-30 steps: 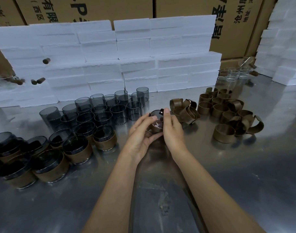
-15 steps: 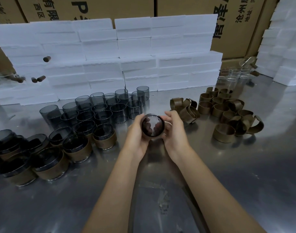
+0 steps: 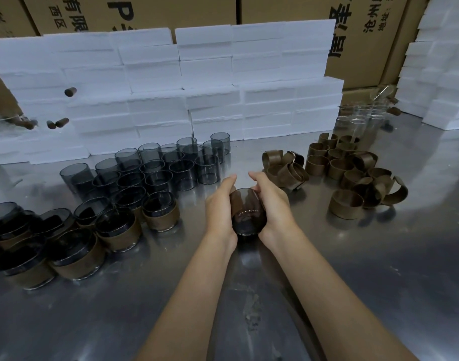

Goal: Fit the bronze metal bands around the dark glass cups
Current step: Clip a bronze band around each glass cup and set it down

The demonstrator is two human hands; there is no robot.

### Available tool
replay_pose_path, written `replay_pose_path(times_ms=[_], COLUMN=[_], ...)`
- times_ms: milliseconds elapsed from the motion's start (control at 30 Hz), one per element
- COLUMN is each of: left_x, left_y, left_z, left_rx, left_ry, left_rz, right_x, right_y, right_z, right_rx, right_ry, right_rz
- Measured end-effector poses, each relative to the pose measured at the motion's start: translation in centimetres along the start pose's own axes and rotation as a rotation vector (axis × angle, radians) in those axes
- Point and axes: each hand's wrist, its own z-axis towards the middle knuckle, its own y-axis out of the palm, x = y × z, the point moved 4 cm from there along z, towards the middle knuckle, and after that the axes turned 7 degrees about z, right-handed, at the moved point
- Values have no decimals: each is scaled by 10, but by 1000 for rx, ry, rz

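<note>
A dark glass cup (image 3: 247, 214) lies tilted between my two hands above the steel table, its base toward me. My left hand (image 3: 220, 207) grips its left side and my right hand (image 3: 272, 201) grips its right side. A sliver of bronze band shows at the cup's far end under my fingers. Several bare dark cups (image 3: 155, 171) stand in rows behind and to the left. Several cups wearing bronze bands (image 3: 74, 254) stand at the near left. Loose bronze bands (image 3: 353, 173) lie piled to the right.
A wall of white foam blocks (image 3: 186, 89) runs along the back of the steel table (image 3: 353, 282), with cardboard boxes (image 3: 363, 35) behind. Clear glasses (image 3: 361, 118) stand at the back right beside another foam stack (image 3: 442, 74).
The cup was upright near the table, then lifted with its mouth toward me; now it is turned over between both hands, base toward me, and held lower and nearer.
</note>
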Motion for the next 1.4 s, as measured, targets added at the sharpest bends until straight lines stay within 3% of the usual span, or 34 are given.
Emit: replay_pose_path(times_ms=[567,667,800,867,1000,1167,1233,1400], left_x=[3,9,2,1,10,20,20,25], left_y=[-1,5,18,19,12,4,0,-14], left_z=[4,0,-11,-13,-12,-8,-7,-2], left_rx=[-41,-151,-364,-368,-326,-308,-248,26], left_ry=[114,200,109,91,-27,-101,-89,111], left_rz=[168,298,411,348,-64,-418,-404,-30], right_x=[-13,-26,-42,-44,-37,-19,-15,-11], right_y=[-2,-11,-28,-28,-18,-1,2,6], right_z=[-6,-3,-1,-1,-5,-13,-14,-17], right_rx=[27,127,257,186,-70,-295,-336,-417], right_ry=[-94,-229,-326,-290,-145,-16,-39,-91], right_rz=[-39,-45,-43,39,165,-66,-176,-337])
